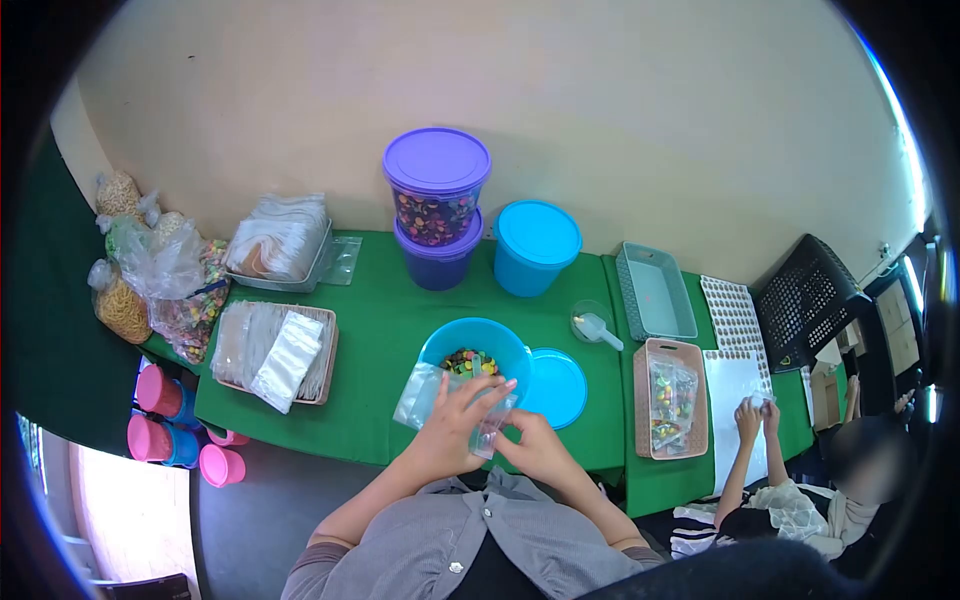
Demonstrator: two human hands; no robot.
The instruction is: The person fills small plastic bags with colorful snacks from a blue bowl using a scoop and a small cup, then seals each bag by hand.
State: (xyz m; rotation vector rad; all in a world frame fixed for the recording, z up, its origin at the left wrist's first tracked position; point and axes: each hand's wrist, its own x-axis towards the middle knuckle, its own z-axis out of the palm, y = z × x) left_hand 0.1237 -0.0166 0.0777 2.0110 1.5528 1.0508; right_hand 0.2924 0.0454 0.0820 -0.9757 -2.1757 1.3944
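Close in front of my body, both hands are on a clear plastic bag (pixel 415 396). My left hand (pixel 462 418) lies across it, fingers curled over the film and pointing toward the tub. At the bag's right end, my right hand (pixel 530 446) pinches the film between thumb and fingers. Just beyond the hands stands an open blue tub (pixel 518 352) with small colourful pieces (pixel 470 362) in the bottom; the bag and left hand overlap its near rim. A round blue lid (pixel 562 388) lies to the tub's right.
Stacked purple tubs (pixel 440 195) and a closed blue tub (pixel 537 250) stand behind. Left are a basket of clear bags (pixel 275 350) and bulk snack bags (pixel 165 265). Right are a scoop (pixel 598 330), a pink basket (pixel 645 400) of filled packets, and a person (pixel 785 490) holding clear film.
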